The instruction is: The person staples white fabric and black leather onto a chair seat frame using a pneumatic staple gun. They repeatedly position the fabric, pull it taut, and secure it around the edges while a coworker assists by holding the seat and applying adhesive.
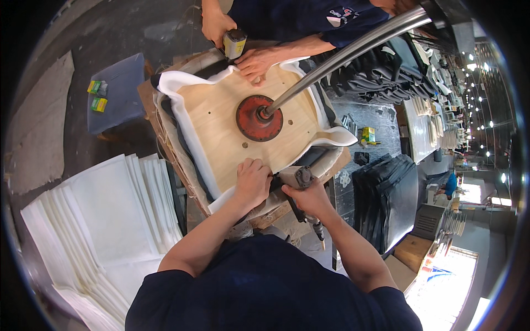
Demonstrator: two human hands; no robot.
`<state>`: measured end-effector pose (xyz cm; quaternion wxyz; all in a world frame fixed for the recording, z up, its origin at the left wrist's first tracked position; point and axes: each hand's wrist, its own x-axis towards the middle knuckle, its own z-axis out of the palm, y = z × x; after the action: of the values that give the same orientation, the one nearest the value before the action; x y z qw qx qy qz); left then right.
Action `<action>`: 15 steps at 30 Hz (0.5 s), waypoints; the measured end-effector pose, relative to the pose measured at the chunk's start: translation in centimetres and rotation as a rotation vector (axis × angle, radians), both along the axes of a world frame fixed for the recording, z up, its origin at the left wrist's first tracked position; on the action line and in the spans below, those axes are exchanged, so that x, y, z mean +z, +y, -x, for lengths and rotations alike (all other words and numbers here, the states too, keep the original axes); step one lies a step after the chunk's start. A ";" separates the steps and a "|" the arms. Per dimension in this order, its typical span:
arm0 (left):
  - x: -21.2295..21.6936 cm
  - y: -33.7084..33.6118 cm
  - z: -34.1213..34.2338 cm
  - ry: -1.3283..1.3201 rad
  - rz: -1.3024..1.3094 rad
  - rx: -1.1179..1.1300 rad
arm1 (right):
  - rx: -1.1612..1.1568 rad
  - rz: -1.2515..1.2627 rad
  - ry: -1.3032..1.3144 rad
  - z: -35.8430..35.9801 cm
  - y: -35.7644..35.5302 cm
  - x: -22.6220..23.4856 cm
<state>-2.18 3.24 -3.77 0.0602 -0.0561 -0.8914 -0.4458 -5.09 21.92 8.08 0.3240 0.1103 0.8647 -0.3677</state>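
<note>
My right hand (pixel 311 197) is wrapped around the grip of a pneumatic staple gun (pixel 297 176), its nose against the near edge of a pale wooden seat board (pixel 221 132). Just left of the nose, my left hand (pixel 254 182) is closed over the same edge, gripping the black cover (pixel 274 186) folded up there. White padding (pixel 185 129) shows around the board, with black cover material outside it. A round red press plate (pixel 259 118) on a slanted metal rod (pixel 342 58) bears on the board's middle.
Opposite, a co-worker's hand (pixel 218 25) holds another staple gun (pixel 234 43); their other hand (pixel 256 63) presses the far edge. White sheets (pixel 110 215) are stacked at left, black sheets (pixel 386 193) at right. Small boxes (pixel 99 105) lie on a bluish surface (pixel 118 83).
</note>
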 end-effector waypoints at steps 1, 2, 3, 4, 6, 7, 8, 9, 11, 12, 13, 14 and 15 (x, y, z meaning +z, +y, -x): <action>0.1 -0.1 0.1 -0.012 -0.006 -0.013 | 0.015 0.008 0.010 0.1 0.0 0.2; 0.1 -0.1 0.2 -0.017 -0.016 -0.001 | 0.032 0.014 0.023 0.1 0.0 0.4; 0.1 0.0 0.3 -0.022 -0.026 0.010 | 0.020 0.046 0.040 0.1 0.2 0.5; 0.1 0.1 0.5 -0.027 -0.036 0.022 | 0.009 0.078 0.056 -0.1 0.4 0.5; 0.1 0.5 0.3 -0.004 -0.059 0.054 | 0.001 0.127 0.065 -0.7 0.5 0.6; 0.2 0.7 0.3 0.008 -0.071 0.071 | 0.005 0.144 0.068 -1.0 0.6 0.7; 0.1 0.8 0.3 0.009 -0.075 0.079 | 0.009 0.160 0.070 -1.1 0.6 0.8; 0.0 0.9 0.3 0.009 -0.080 0.089 | 0.020 0.142 0.059 -1.2 0.5 0.8; -0.2 1.0 0.2 0.017 -0.086 0.105 | 0.044 0.107 0.035 -1.3 0.2 0.7; -0.4 1.0 0.1 0.025 -0.088 0.113 | 0.052 0.096 0.048 -1.3 0.0 0.7; -0.5 1.1 0.0 0.032 -0.089 0.121 | 0.062 0.085 0.061 -1.3 -0.1 0.7; -0.4 1.1 -0.1 0.037 -0.089 0.118 | 0.065 0.074 0.074 -1.3 -0.2 0.7; -0.4 1.2 -0.1 0.043 -0.089 0.116 | 0.130 0.016 0.077 -1.2 0.0 0.3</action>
<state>-2.13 4.44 -4.14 0.1072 -0.0112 -0.8710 -0.4793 -3.91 21.87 8.38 0.3146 0.0372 0.8788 -0.3569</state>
